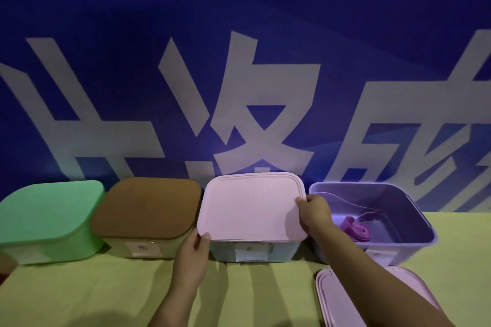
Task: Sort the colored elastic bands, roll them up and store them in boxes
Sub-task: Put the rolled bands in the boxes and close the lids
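Purple band (pixel 357 231), rolled into a loose coil, lies on the floor of the open purple box (pixel 414 210), toward that box's near left side. A second lilac strip (pixel 372 214) curls just behind the coil inside the same box. Neither hand touches the band; both are on the pink lid (pixel 249 207) of the next box to the left of the purple box.

Left hand (pixel 192 255) pinches the pink lid's near left corner, thumb on top and fingers under the rim. Right hand (pixel 316 211) clamps the lid's right edge, thumb over the top surface, fingers wrapped down the side, just beside the purple box's left wall. The lid sits tilted, its near edge lower, on a pale box (pixel 252 249) with a white label on the front. The coil is to the right of the right hand, separated from it by the purple box's wall.

Further left of the purple box stand a box with a brown lid (pixel 146 206) and then a green box (pixel 50 218) with its green lid on. In front of the purple box, at the near right, another pink lid (pixel 337 297) lies flat on the yellow-green cloth (pixel 106 292), partly hidden by the right forearm. Behind the purple box hangs a blue banner (pixel 239 34) with large pale characters.
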